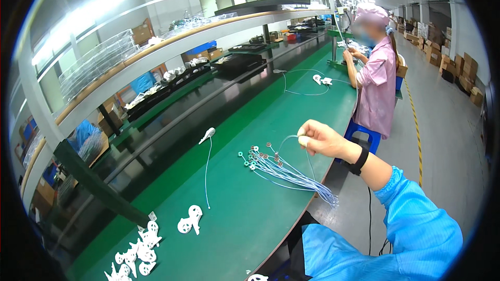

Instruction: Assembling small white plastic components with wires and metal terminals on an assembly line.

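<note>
My right hand (320, 139) comes in from the right in a blue sleeve with a black wristband. Its thumb and fingers pinch a thin light-blue cable (286, 138) above the green bench. One stretch of that cable arcs left toward a bundle of similar cables (294, 174); another hangs below the fingers. The bundle lies at the bench's near edge, its far ends carrying small round brown and teal pieces, its other ends reaching over the edge. My left hand is out of view. Left of the bundle lies a white plastic part (207, 135) with a thin cable trailing from it.
Two white plastic parts (191, 220) lie near left, beside a pile of similar ones (136, 252). A dark post and a shelf rail (172, 41) run along the far side. A co-worker in pink (379, 73) works farther along the bench, near a blue stool (364, 134).
</note>
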### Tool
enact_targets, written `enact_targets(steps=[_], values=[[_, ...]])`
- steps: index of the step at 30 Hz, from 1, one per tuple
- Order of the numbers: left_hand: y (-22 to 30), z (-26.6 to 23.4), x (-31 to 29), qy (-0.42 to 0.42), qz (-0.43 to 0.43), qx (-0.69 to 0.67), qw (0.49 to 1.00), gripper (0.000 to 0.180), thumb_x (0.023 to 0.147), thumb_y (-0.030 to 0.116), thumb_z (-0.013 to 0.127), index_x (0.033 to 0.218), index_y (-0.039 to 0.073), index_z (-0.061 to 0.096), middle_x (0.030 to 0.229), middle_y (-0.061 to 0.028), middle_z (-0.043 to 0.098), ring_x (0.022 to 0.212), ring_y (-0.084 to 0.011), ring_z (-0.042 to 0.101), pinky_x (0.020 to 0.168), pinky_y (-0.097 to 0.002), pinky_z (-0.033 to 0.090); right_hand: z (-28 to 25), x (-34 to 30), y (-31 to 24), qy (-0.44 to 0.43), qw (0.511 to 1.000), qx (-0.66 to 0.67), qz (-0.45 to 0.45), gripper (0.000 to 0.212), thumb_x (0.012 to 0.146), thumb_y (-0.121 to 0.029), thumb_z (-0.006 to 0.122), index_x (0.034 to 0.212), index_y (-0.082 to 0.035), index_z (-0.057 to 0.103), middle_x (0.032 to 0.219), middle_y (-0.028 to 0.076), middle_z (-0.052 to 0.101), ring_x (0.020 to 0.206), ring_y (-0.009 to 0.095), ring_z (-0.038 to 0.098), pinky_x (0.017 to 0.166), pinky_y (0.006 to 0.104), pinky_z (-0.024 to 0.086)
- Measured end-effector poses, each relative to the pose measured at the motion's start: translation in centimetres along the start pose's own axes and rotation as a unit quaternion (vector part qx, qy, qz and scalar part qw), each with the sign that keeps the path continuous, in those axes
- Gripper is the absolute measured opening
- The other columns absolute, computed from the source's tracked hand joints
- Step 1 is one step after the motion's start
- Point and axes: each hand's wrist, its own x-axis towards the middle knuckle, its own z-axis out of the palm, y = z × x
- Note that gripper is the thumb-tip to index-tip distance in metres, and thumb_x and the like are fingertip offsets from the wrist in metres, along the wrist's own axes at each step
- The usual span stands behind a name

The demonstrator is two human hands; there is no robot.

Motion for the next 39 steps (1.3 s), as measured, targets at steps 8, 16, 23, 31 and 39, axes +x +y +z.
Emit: enact_targets(steps=[8, 16, 23, 31, 39], values=[[-0.2, -0.1, 0.4, 0.007, -0.009, 0.006, 1.0, 0.046, 0.092, 0.009, 0.059, 0.131, 0.008, 0.035, 0.087, -0.0073, 0.062, 0.073, -0.0145, 0.061, 0.064, -0.0253, 0.05, -4.9, 1.7, 1.3, 0.102, 0.959, -0.162, 0.209, 0.02, 0.092, -0.012, 0.054, 0.089, 0.007, 0.061, 0.065, 0.009, 0.061, 0.056, 0.014, 0.061, 0.049, 0.0286, 0.05], [-0.7, -0.1, 0.6, -0.044, -0.025, -0.019, 0.999, 0.05, 0.09, 0.006, 0.059, 0.133, 0.009, 0.031, 0.101, -0.0128, 0.061, 0.073, -0.0174, 0.063, 0.062, -0.0263, 0.051, -3.4, 0.2, -3.8, 0.144, 0.984, -0.004, 0.102, 0.023, 0.095, -0.022, 0.055, 0.101, 0.0, 0.059, 0.076, 0.005, 0.062, 0.056, 0.009, 0.057, 0.047, 0.0217, 0.044], [0.6, 2.8, 2.7, -0.028, 0.034, -0.023, 0.999, 0.045, 0.09, 0.003, 0.053, 0.127, 0.005, 0.027, 0.088, -0.0139, 0.06, 0.074, -0.0199, 0.062, 0.067, -0.0306, 0.053, 3.7, -5.3, -6.6, 0.027, 0.924, 0.363, 0.121, 0.019, 0.094, -0.019, 0.056, 0.101, -0.001, 0.056, 0.077, 0.01, 0.062, 0.052, 0.013, 0.055, 0.045, 0.0246, 0.043], [0.6, 3.0, 1.6, 0.101, 0.097, -0.015, 0.99, 0.034, 0.094, 0.003, 0.048, 0.119, 0.003, 0.025, 0.099, -0.0177, 0.059, 0.072, -0.021, 0.065, 0.061, -0.0315, 0.058, 15.5, -10.2, -4.8, -0.118, 0.845, 0.492, 0.172, 0.016, 0.097, -0.013, 0.051, 0.109, -0.003, 0.05, 0.087, 0.019, 0.065, 0.065, 0.02, 0.066, 0.056, 0.0307, 0.053], [0.5, 2.1, 0.3, 0.164, 0.153, 0.063, 0.972, 0.036, 0.096, 0.005, 0.048, 0.122, 0.005, 0.023, 0.098, -0.0147, 0.059, 0.072, -0.0169, 0.064, 0.062, -0.0262, 0.054, 17.2, -10.4, -4.3, -0.159, 0.844, 0.479, 0.181, 0.014, 0.098, -0.012, 0.048, 0.107, -0.002, 0.049, 0.09, 0.019, 0.065, 0.071, 0.019, 0.067, 0.058, 0.0288, 0.054]])
